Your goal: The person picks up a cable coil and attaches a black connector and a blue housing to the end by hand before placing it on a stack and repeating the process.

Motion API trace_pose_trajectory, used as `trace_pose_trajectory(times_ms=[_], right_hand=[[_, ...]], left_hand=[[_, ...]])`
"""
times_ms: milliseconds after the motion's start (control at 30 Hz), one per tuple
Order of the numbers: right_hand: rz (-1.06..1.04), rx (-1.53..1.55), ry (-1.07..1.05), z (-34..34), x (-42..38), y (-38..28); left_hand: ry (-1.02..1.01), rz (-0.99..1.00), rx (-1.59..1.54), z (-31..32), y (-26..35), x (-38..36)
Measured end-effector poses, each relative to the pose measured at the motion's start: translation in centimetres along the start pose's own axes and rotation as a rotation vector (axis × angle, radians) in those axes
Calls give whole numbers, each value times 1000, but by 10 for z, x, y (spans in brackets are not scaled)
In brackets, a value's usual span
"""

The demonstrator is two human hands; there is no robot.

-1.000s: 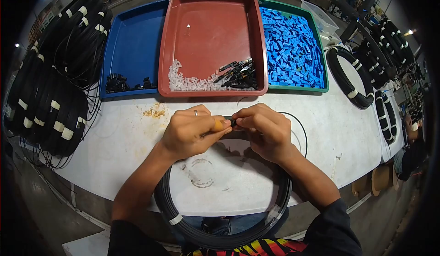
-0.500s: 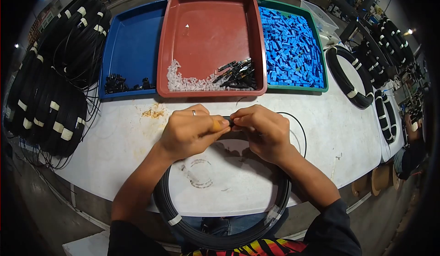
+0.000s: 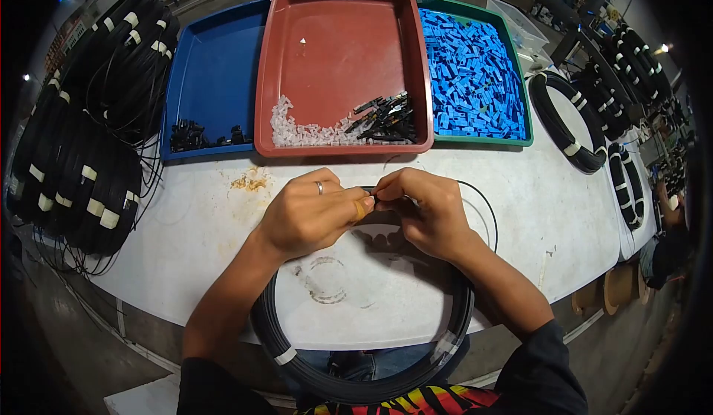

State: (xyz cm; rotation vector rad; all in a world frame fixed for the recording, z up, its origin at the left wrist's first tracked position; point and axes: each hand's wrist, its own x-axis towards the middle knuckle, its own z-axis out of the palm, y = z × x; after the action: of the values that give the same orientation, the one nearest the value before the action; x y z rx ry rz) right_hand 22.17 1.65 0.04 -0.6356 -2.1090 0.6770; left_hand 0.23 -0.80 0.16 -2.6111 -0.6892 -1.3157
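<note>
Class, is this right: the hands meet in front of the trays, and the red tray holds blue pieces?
No: in the head view, the green tray, not the red tray, holds the blue pieces. The left hand and right hand meet as stated.

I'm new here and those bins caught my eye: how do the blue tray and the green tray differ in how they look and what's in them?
The blue tray holds just a few small black pieces along its near edge, while the green tray is covered with bright blue pieces. The blue tray shows much bare bottom; the green tray shows very little. Both have raised rims and sit beside the red tray.
</note>
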Motion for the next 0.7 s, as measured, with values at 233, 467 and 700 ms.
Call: trace_pose_trajectory(times_ms=[233,467,700], right_hand=[[-395,-270,93,-2,0,-3],[17,32,-50,-2,-3,1],[-279,-268,7,-3,-1,-5]], left_hand=[[23,-533,-402,-3,9,2],[-41,218,204,-3,3,4],[-6,-627,-404,-3,10,0]])
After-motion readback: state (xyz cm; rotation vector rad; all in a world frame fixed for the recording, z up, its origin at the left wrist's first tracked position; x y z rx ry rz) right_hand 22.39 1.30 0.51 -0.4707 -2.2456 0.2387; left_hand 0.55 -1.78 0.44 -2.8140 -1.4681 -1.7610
